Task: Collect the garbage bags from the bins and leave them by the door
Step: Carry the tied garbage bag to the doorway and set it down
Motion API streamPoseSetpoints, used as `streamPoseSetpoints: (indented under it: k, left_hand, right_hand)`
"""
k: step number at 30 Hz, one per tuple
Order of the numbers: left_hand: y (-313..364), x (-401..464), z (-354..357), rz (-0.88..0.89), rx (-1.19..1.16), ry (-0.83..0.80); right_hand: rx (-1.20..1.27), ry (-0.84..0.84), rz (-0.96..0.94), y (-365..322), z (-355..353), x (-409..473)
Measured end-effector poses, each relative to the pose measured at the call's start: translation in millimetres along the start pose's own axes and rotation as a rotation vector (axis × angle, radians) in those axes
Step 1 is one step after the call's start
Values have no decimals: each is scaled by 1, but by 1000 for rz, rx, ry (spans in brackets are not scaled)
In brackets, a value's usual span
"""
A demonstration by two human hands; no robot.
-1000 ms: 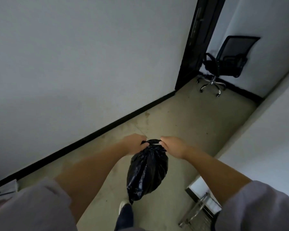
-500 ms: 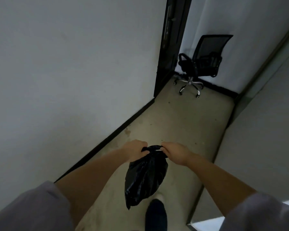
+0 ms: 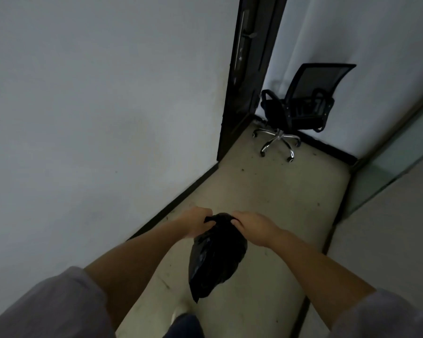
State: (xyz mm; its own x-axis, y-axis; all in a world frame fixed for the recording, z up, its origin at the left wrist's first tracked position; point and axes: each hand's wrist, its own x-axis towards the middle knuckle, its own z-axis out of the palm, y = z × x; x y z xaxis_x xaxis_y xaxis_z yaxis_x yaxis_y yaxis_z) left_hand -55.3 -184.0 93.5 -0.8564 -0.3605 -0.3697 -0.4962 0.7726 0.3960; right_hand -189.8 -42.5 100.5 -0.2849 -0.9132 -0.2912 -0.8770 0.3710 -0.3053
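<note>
A black garbage bag [image 3: 215, 259] hangs above the floor in front of me. My left hand [image 3: 197, 222] grips its gathered top from the left, and my right hand [image 3: 253, 228] grips the same top from the right. The bag's lower end tapers to a point near my foot. A dark door [image 3: 249, 69] stands ahead at the end of the left wall.
A black mesh office chair [image 3: 300, 108] on a chrome wheeled base stands in the far corner beside the door. White walls bound a narrow corridor with a beige floor [image 3: 279, 196]. A glass panel [image 3: 396, 162] runs along the right side.
I have walked forward down the corridor; the door and chair are nearer. The metal stand at lower right has left the view. Both hands keep their hold on the bag.
</note>
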Motion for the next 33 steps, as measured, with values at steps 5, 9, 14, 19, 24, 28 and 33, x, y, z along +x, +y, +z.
streamPoseSetpoints:
  k: [5,9,14,19,24,28,33]
  left_hand:
    - [-16,94,-28,-10,-26,-4]
    - [-36,165,-54,4,-72,-21]
    - [-58,255,-84,-36,-125,-54]
    - [-83,328,-96,-122,-182,-51]
    - [-131,420,-90,-182,-166,-37]
    - [-172,503,-76,-213,-32,-30]
    - [-239,577,-58,-109,487,145]
  right_hand:
    - [9,-3,22,47,-31,82]
    - [34,-10,46,75,-53,145]
    - [91,-46,67,108,-77,224]
    - [111,-97,53,139,-84,309]
    - [103,-114,8,186,-64,414]
    - [70,-123,-7,232,-29,494]
    - [75,-84,-53,269,37,576]
